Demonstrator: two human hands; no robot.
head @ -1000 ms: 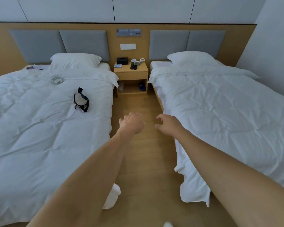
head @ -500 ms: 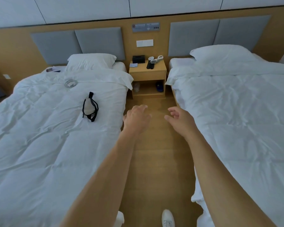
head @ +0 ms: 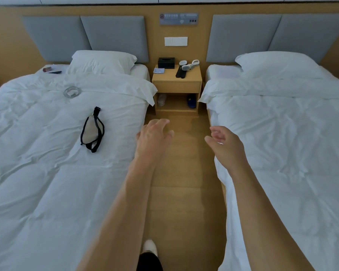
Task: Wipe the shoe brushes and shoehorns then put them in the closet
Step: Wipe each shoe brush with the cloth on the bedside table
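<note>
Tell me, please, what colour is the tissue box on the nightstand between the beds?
The tissue box is black, seen in the head view at the back left of the wooden nightstand.

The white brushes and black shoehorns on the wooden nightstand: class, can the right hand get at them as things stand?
Probably not yet: the right hand hangs open well short of the wooden nightstand. The floor aisle between the beds looks free, so stepping forward should do.

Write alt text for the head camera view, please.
Two empty, open hands, left hand and right hand, reach forward down the aisle between two white beds toward a wooden nightstand holding shoe brushes and shoehorns and a black tissue box.
</note>
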